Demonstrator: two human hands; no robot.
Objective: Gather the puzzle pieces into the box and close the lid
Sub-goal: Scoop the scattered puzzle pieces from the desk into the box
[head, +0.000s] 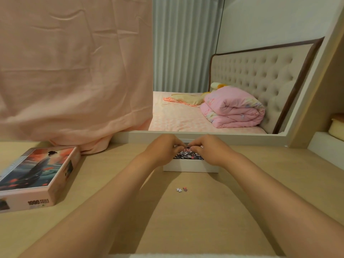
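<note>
Both hands meet over the white box (189, 167) at the frame's centre: the left hand (163, 148) and right hand (208, 149) curl their fingers into the heap of puzzle pieces (188, 155) inside it, cupping some. Two loose pieces (182, 189) lie on the bench (204, 211) just below the box; the lid (37, 175) rests at the left edge

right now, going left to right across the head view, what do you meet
lid → left hand → right hand → yellow tub. The box and pieces overlap the hands, so left out.
</note>
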